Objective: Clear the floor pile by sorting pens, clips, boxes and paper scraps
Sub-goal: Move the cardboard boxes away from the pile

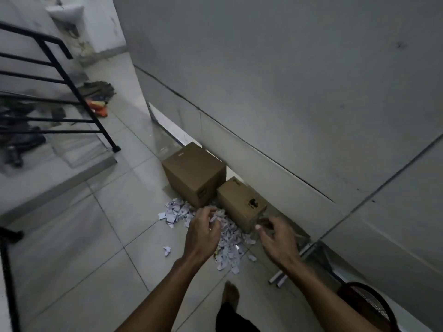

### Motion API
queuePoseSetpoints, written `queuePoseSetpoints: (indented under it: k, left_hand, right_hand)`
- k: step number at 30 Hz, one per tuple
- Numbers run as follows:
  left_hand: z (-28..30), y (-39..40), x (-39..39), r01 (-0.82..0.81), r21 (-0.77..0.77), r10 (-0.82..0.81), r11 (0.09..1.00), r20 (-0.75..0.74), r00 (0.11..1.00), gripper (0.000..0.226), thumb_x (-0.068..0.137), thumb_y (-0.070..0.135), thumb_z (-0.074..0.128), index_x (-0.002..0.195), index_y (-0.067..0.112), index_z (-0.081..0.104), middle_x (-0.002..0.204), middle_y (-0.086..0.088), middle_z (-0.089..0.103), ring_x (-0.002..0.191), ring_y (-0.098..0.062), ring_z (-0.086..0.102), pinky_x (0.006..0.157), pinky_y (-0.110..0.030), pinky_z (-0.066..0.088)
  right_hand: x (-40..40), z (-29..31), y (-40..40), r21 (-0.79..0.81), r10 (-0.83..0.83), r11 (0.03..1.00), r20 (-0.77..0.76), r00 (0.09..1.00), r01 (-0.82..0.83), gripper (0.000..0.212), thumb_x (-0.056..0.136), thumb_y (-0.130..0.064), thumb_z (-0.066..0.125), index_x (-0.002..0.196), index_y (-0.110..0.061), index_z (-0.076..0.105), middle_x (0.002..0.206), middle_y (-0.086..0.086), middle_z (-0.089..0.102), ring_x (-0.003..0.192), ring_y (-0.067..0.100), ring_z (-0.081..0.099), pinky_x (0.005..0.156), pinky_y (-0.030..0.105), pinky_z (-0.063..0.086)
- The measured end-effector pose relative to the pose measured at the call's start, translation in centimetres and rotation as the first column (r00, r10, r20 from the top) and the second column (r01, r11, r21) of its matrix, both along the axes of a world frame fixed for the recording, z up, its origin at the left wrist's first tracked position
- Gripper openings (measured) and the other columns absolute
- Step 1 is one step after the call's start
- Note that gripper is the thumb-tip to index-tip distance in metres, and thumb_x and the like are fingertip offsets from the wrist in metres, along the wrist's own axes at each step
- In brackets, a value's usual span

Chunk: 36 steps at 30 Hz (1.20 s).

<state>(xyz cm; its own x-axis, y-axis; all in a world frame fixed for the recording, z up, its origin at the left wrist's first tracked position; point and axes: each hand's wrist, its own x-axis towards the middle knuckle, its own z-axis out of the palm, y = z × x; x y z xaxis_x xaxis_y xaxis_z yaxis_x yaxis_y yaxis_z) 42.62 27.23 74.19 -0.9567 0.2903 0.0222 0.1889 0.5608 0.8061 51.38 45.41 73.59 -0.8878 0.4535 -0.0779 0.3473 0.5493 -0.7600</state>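
Paper scraps point(227, 238) trail from two boxes point(195, 173) against the wall toward open tile (left side free). Left hand point(203, 232) pinches scraps; right hand point(275, 236) hovers, fingers loosely spread.

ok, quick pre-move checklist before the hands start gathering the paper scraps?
1. Paper scraps in reach: ok, the pile lies on the floor tiles under both hands.
2. Left hand free: not ok, its fingers seem to pinch a few scraps already.
3. Right hand free: ok, fingers loosely spread and holding nothing, beside the small box.
4. Boxes out of the way: not ok, the small box and the large box stand against the pile's far edge.
5. Pens and clips located: cannot tell, none shows among the scraps.
6. Stray scrap: not ok, it lies apart, left of the pile.
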Motion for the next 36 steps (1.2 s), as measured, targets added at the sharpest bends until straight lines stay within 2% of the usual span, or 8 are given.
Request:
queuePoseSetpoints:
  k: [8,13,17,22,25,28,33,36]
  left_hand:
    - [0.5,-0.7,-12.7,0.028,-0.066,-0.022,0.997,0.087,0.996,0.036,0.086,0.037,0.047,0.116,0.021,0.061,0.107,0.003,0.063,0.098,-0.011,0.059,0.082,-0.041,0.054]
    - [0.2,-0.3,-19.3,0.071,-0.094,-0.062,0.993,0.098,0.993,0.028,0.092,0.027,0.055,0.119,0.017,0.06,0.11,0.001,0.064,0.1,-0.011,0.059,0.085,-0.036,0.053]
    - [-0.1,0.5,-23.2,0.105,-0.1,-0.09,0.989,0.146,0.985,0.031,0.094,0.023,0.056,0.124,0.015,0.059,0.113,0.0,0.064,0.102,-0.013,0.059,0.086,-0.034,0.052]
    - [-1.7,1.6,-29.0,0.248,-0.131,-0.219,0.96,0.205,0.954,0.029,0.096,0.024,0.054,0.124,0.017,0.057,0.109,0.0,0.064,0.093,-0.012,0.058,0.081,-0.03,0.05]
    - [-2.6,2.3,-32.1,0.372,-0.133,-0.331,0.919,0.252,0.909,0.03,0.097,0.022,0.052,0.126,0.016,0.055,0.109,0.001,0.061,0.099,-0.015,0.057,0.089,-0.035,0.05]
    - [-3.8,2.9,-35.6,0.532,-0.151,-0.471,0.833,0.31,0.826,0.031,0.098,0.023,0.051,0.129,0.016,0.052,0.111,0.002,0.059,0.101,-0.015,0.057,0.091,-0.035,0.05]
    - [-7.2,4.6,-40.4,0.624,-0.192,-0.533,0.757,0.369,0.761,0.031,0.098,0.024,0.051,0.128,0.017,0.051,0.114,0.0,0.06,0.095,-0.014,0.057,0.088,-0.038,0.052]
    - [-9.7,5.4,-42.0,0.655,-0.216,-0.551,0.724,0.39,0.737,0.033,0.096,0.021,0.053,0.128,0.013,0.052,0.118,-0.006,0.059,0.099,-0.017,0.056,0.087,-0.03,0.047]
  right_hand:
    - [-11.9,-2.4,-0.6,-0.105,-0.066,0.991,0.107,0.992,0.077,0.028,0.094,-0.025,0.059,0.119,-0.013,0.062,0.116,0.005,0.064,0.099,0.014,0.058,0.087,0.028,0.048]
    - [-17.5,-2.9,-1.0,-0.129,-0.101,0.984,0.143,0.985,0.119,0.022,0.094,-0.022,0.058,0.113,-0.012,0.064,0.105,0.003,0.064,0.088,0.011,0.055,0.078,0.024,0.044]
    - [-20.6,-3.3,-0.8,-0.166,-0.182,0.963,0.172,0.968,0.211,0.027,0.094,-0.023,0.059,0.118,-0.011,0.063,0.108,0.003,0.064,0.093,0.013,0.057,0.079,0.025,0.044]
    - [-24.6,-4.0,-0.7,-0.189,-0.302,0.921,0.203,0.932,0.34,0.023,0.094,-0.023,0.059,0.114,-0.013,0.064,0.105,0.003,0.065,0.091,0.014,0.058,0.076,0.023,0.042]
    - [-26.0,-4.1,-0.9,-0.207,-0.397,0.873,0.226,0.89,0.442,0.023,0.094,-0.023,0.059,0.114,-0.014,0.064,0.102,-0.001,0.062,0.091,0.013,0.057,0.075,0.022,0.04]
    - [-27.0,-4.9,-2.1,-0.215,-0.51,0.797,0.262,0.819,0.565,0.02,0.095,-0.024,0.058,0.113,-0.015,0.063,0.1,0.0,0.062,0.09,0.013,0.057,0.07,0.022,0.04]
    - [-28.8,-7.1,-3.2,-0.237,-0.61,0.688,0.322,0.724,0.686,0.011,0.094,-0.024,0.059,0.1,-0.016,0.065,0.09,-0.002,0.064,0.086,0.013,0.06,0.065,0.018,0.043]
    - [-29.6,-9.1,-3.5,-0.229,-0.601,0.678,0.373,0.707,0.698,0.009,0.094,-0.024,0.059,0.102,-0.02,0.062,0.086,-0.006,0.061,0.077,0.002,0.055,0.06,0.013,0.041]
